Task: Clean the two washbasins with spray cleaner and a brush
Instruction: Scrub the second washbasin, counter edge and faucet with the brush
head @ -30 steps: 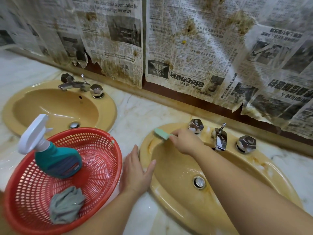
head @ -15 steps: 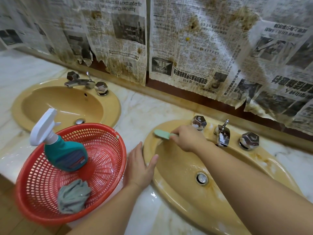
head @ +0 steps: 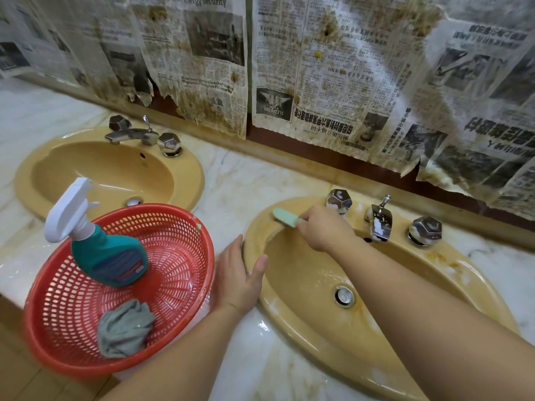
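Note:
Two mustard-yellow washbasins are set in a marble counter. The right basin (head: pixel 324 337) is stained brown around its rim and drain. My right hand (head: pixel 325 228) grips a pale green brush (head: pixel 285 217), whose head lies on the basin's back-left rim. My left hand (head: pixel 238 277) rests flat with straight fingers on the counter at the basin's left edge, thumb over the rim. The left basin (head: pixel 185 180) lies further back. A teal spray bottle (head: pixel 98 244) with a white trigger leans in a red basket (head: pixel 185 328).
A crumpled grey cloth (head: pixel 124 328) lies in the basket, which overhangs the counter's front edge. Chrome taps (head: pixel 379 219) stand behind the right basin, another tap set (head: pixel 139 134) behind the left one. Stained, torn newspaper (head: pixel 333 70) covers the wall behind.
The view has shifted slightly, so everything sits a little further right. My right hand still holds the brush at the same spot on the rim; my left hand has stayed put.

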The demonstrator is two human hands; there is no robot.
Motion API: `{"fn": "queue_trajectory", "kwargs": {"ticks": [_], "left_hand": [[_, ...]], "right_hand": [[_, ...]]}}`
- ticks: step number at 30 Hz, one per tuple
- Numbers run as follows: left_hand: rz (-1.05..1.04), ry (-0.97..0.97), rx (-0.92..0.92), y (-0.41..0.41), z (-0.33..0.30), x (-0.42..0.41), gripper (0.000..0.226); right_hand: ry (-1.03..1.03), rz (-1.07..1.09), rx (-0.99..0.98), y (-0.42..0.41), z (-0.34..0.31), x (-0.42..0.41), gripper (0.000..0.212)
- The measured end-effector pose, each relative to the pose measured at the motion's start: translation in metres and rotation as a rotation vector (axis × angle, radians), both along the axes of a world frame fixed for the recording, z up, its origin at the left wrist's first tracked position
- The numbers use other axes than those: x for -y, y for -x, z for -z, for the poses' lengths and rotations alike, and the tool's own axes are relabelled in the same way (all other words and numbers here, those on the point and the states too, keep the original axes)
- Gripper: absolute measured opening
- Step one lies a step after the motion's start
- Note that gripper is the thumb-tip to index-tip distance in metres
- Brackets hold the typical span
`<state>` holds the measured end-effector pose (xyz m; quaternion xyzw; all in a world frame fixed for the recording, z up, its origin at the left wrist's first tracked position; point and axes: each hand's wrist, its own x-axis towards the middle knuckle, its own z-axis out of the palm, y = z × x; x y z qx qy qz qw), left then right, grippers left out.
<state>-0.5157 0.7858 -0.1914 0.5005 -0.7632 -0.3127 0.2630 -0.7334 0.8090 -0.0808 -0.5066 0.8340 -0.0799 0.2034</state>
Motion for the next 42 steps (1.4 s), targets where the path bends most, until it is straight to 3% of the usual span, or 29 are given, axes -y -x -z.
{"fn": "queue_trajectory", "kwargs": {"ticks": [3, 7, 8, 11, 13, 16, 18, 20, 23, 27, 31, 34, 39, 42], "left_hand": [[-0.003, 0.015, -0.006, 0.000, 0.003, 0.002, 0.105], [0.001, 0.008, 0.010, 0.000, 0.003, 0.002, 0.102], [0.000, 0.010, 0.012, 0.000, 0.003, 0.002, 0.102], [-0.006, 0.018, 0.002, 0.000, 0.002, 0.002, 0.105], [-0.004, 0.014, 0.002, 0.000, 0.001, 0.002, 0.106], [-0.003, 0.013, -0.003, 0.000, 0.001, 0.002, 0.103], [-0.001, 0.013, -0.005, 0.001, 0.000, 0.003, 0.103], [-0.003, 0.006, -0.015, 0.003, -0.001, 0.003, 0.106], [-0.017, -0.001, -0.054, 0.003, -0.001, 0.002, 0.110], [-0.015, -0.010, -0.063, 0.002, -0.002, 0.001, 0.109], [-0.014, -0.030, -0.082, 0.000, -0.005, 0.001, 0.098], [-0.003, -0.026, -0.101, -0.002, -0.011, -0.002, 0.081], [-0.045, -0.170, -0.307, -0.007, -0.019, -0.005, 0.069], [-0.044, -0.192, -0.336, -0.009, -0.024, -0.011, 0.068]], "right_hand": [[-0.104, -0.174, 0.157, -0.009, -0.002, -0.004, 0.027], [0.019, 0.311, -0.144, 0.013, 0.004, 0.005, 0.021], [0.024, 0.328, -0.128, 0.014, 0.005, 0.005, 0.020], [-0.048, -0.054, 0.175, -0.002, 0.001, 0.004, 0.024], [-0.084, -0.122, 0.189, -0.008, 0.003, 0.001, 0.026], [0.019, 0.321, -0.066, 0.012, 0.004, 0.008, 0.023], [0.008, 0.418, -0.129, 0.019, 0.011, 0.007, 0.022], [0.029, 0.257, 0.013, 0.013, 0.013, 0.008, 0.024], [-0.059, -0.177, 0.265, -0.007, 0.012, -0.001, 0.022], [0.074, 0.005, 0.063, -0.002, 0.011, -0.002, 0.028], [-0.090, -0.268, 0.361, -0.016, 0.005, -0.013, 0.022], [0.070, -0.178, 0.297, -0.023, 0.014, -0.021, 0.023], [-0.066, -0.239, 0.398, -0.018, 0.007, -0.039, 0.021], [-0.132, -0.273, 0.415, -0.016, 0.006, -0.051, 0.021]]}}
